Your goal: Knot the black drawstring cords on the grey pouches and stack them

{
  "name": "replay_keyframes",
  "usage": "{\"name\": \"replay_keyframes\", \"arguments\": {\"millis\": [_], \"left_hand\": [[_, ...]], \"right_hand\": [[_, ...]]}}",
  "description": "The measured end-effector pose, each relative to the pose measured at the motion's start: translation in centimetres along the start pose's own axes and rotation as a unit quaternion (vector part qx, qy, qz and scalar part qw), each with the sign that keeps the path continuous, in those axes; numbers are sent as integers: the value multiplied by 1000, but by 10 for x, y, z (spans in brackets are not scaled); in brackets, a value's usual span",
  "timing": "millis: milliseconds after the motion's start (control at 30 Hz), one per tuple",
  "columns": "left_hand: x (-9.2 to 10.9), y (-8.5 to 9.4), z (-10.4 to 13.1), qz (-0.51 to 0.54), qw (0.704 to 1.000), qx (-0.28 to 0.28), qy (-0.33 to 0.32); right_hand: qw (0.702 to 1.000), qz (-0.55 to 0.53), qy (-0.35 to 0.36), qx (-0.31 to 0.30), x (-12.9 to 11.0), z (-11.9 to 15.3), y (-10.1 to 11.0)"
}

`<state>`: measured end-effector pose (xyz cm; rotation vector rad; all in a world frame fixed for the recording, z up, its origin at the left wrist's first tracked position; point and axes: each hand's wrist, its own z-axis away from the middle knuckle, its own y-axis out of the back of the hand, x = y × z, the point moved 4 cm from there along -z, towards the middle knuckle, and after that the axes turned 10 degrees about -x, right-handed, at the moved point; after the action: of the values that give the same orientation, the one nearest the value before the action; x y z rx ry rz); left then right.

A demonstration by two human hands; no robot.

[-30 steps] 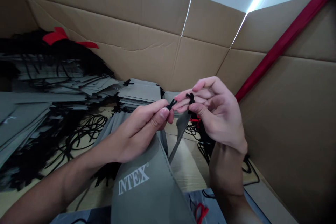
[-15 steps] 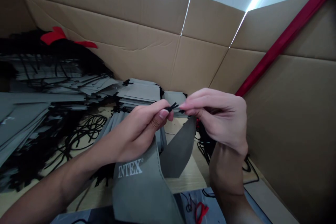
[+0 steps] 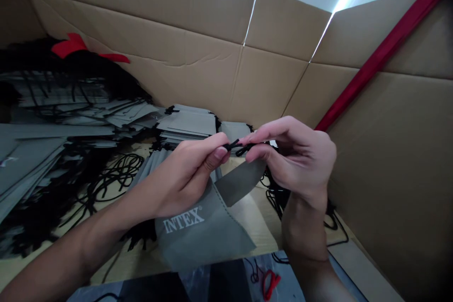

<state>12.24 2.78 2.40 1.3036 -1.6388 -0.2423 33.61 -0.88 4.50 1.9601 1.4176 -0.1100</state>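
A grey fabric pouch (image 3: pixel 198 240) printed with INTEX in white hangs below my hands, its stitched top edge curving between them. My left hand (image 3: pixel 191 170) is closed, thumb and forefinger pinching a black drawstring cord (image 3: pixel 231 145) whose short ends poke out to the right. Facing it, my right hand (image 3: pixel 300 160) pinches another part of the black cord, bent into a small loop (image 3: pixel 242 151) at the fingertips. The two pinches almost meet. How the cord runs under the fingers is hidden.
Grey pouches with black cords lie in a large heap (image 3: pixel 31 160) at left and in neat stacks (image 3: pixel 187 120) behind my hands. Loose black cords (image 3: pixel 120 170) are on the table. Cardboard walls (image 3: pixel 177 56) enclose the back and right. A red cord (image 3: pixel 271 283) lies in front.
My right fingertips have opened out a little and a cord loop now shows at them, close to the left-hand cord ends. The pouch has swung up and to the right.
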Motion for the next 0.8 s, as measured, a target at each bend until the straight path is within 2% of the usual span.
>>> {"name": "replay_keyframes", "arguments": {"millis": [367, 533, 800], "left_hand": [[2, -3, 0, -65, 997, 18, -21], [3, -5, -1, -108, 994, 20, -2], [4, -8, -1, -119, 993, 14, -16]], "right_hand": [[1000, -1, -14, 18, -1, 1, -3], [1000, 4, -19, 17, 0, 0, -4], [1000, 0, -18, -2, -3, -1, -5]]}}
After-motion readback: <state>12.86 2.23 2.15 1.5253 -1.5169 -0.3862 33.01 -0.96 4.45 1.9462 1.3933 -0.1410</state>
